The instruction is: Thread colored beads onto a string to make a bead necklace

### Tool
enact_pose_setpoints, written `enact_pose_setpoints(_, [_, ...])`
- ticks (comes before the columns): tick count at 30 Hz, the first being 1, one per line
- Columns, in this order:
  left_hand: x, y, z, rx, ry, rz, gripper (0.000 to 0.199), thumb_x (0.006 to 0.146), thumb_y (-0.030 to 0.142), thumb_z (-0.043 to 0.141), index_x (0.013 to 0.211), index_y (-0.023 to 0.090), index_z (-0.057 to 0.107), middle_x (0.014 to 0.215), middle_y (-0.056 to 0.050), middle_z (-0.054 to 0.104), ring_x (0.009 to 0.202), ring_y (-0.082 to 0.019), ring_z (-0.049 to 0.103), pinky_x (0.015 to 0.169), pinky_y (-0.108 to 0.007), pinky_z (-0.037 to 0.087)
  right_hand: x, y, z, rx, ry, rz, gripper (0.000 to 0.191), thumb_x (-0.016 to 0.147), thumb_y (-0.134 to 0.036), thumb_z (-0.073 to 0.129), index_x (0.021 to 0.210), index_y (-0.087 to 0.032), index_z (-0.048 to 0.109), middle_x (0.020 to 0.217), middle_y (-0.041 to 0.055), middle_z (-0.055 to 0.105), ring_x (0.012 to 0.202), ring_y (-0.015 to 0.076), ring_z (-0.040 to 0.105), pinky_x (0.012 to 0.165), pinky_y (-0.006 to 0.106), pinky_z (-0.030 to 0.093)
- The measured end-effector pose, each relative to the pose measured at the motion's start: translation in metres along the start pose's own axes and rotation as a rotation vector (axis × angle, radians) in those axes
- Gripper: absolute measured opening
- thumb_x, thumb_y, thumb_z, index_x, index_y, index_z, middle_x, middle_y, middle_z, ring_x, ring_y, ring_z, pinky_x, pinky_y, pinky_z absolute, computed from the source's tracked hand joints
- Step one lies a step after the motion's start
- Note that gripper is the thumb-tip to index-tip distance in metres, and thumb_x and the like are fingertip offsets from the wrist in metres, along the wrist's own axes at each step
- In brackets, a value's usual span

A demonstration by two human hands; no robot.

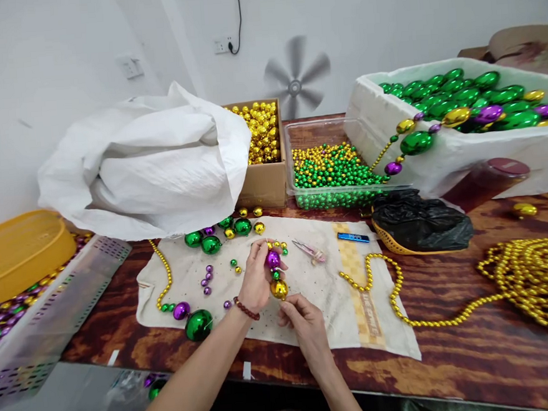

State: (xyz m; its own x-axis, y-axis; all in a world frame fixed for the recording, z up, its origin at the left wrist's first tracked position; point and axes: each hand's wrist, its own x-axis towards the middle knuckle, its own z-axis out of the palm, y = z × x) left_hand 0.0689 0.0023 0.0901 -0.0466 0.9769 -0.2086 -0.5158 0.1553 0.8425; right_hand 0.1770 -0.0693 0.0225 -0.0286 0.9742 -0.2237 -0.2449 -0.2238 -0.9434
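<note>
Purple, green and gold bead string (276, 274): upright between the two hands, above the pale cloth (320, 293).
Left hand (255, 279): raised, forearm slanting in from lower left, fingers curled around the string's upper part by the purple bead (273, 259).
Right hand (305, 322): lower, fingers bent, pinching the string's end just under the gold bead (278, 289).
Bracelet (247, 309): around the left wrist.

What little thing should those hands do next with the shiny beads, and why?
Maybe the right hand should gently tug just below the big gold ball, because it seems to pinch there while the left hand holds the purple ball farther up.
</note>
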Motion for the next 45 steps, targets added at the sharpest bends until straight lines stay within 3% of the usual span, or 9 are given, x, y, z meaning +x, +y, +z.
enact_pose_setpoints(3, [0.012,-0.011,0.004,0.08,-0.018,-0.003,0.034,0.082,0.049,0.069,0.096,0.022,0.054,0.082,0.004,0.06,0.046,-0.005,0.05,0.035,-0.015,0.032,0.005,-0.003,-0.014,-0.193,-0.092,0.006,0.038,0.078,-0.055,0.072,0.065,-0.019,0.065,0.06,-0.0009,0.064,0.047,0.0146,0.059,0.048,0.025,0.04])
enact_pose_setpoints(6, [0.017,-0.014,0.005,0.186,-0.167,-0.095,0.035,0.083,0.049,0.067,0.1,0.021,0.057,0.079,0.003,0.059,0.044,-0.005,0.048,0.032,-0.015,0.029,0.016,-0.019,-0.039,-0.334,-0.019,-0.033,0.037,0.081,-0.053,0.069,0.065,-0.019,0.068,0.059,-0.0001,0.064,0.048,0.0151,0.06,0.048,0.024,0.037])
enact_pose_setpoints(9, [0.012,-0.018,0.008,0.343,-0.348,-0.171,0.037,0.086,0.047,0.065,0.111,0.021,0.058,0.075,0.002,0.062,0.042,-0.007,0.049,0.032,-0.017,0.028,0.032,-0.042,-0.057,-0.222,0.132,-0.102,0.036,0.078,-0.056,0.07,0.081,-0.019,0.074,0.063,0.0005,0.067,0.047,0.0138,0.056,0.046,0.024,0.034])
enact_pose_setpoints(17, [0.005,-0.034,0.022,0.601,-0.6,-0.055,0.037,0.094,0.036,0.052,0.128,0.02,0.057,0.069,0.002,0.059,0.045,-0.009,0.048,0.04,-0.02,0.035,0.042,-0.049,-0.062,0.105,0.133,-0.096,0.033,0.068,-0.046,0.081,0.083,-0.018,0.073,0.051,-0.004,0.057,0.046,0.0106,0.046,0.044,0.022,0.027])
enact_pose_setpoints(24, [0.006,-0.047,0.016,0.892,-0.676,0.035,0.016,0.09,0.03,0.053,0.087,0.019,0.064,0.062,0.003,0.055,0.054,-0.011,0.047,0.054,-0.022,0.036,0.05,-0.059,-0.096,0.292,0.585,-0.293,0.037,0.071,-0.047,0.077,0.084,-0.021,0.055,0.074,-0.0035,0.069,0.045,0.0095,0.059,0.043,0.02,0.039])
enact_pose_setpoints(30, [0.013,-0.054,0.014,0.95,-0.702,0.103,0.019,0.09,0.031,0.053,0.082,0.018,0.064,0.067,0.002,0.057,0.063,-0.013,0.048,0.062,-0.025,0.036,0.043,-0.042,-0.087,0.193,0.248,-0.085,0.043,0.059,-0.042,0.088,0.087,-0.016,0.067,0.079,0.0034,0.073,0.061,0.0134,0.065,0.047,0.02,0.047])
enact_pose_setpoints(37, [0.014,-0.054,0.015,1.065,-0.757,0.111,0.015,0.086,0.022,0.059,0.097,0.018,0.068,0.083,-0.001,0.067,0.076,-0.016,0.058,0.07,-0.025,0.043,0.04,-0.044,-0.085,0.126,0.418,-0.19,0.048,0.072,-0.061,0.076,0.086,-0.021,0.055,0.059,-0.0047,0.066,0.04,0.0115,0.058,0.036,0.018,0.04])
enact_pose_setpoints(42, [0.011,-0.043,0.018,1.127,-0.763,0.084,0.019,0.091,0.03,0.057,0.098,0.017,0.069,0.081,0.0,0.068,0.076,-0.014,0.059,0.07,-0.022,0.044,0.032,-0.069,-0.092,0.206,0.244,-0.135,0.053,0.054,-0.046,0.092,0.09,-0.018,0.065,0.07,0.0007,0.07,0.056,0.0161,0.068,0.042,0.02,0.051])
enact_pose_setpoints(45, [0.008,-0.037,0.013,1.191,-0.771,0.092,0.022,0.093,0.032,0.055,0.101,0.017,0.07,0.083,-0.001,0.07,0.077,-0.015,0.062,0.071,-0.023,0.044,0.022,-0.094,-0.107,0.254,0.323,-0.245,0.043,0.054,-0.038,0.093,0.081,-0.017,0.067,0.064,0.0007,0.065,0.05,0.0129,0.061,0.041,0.021,0.046])
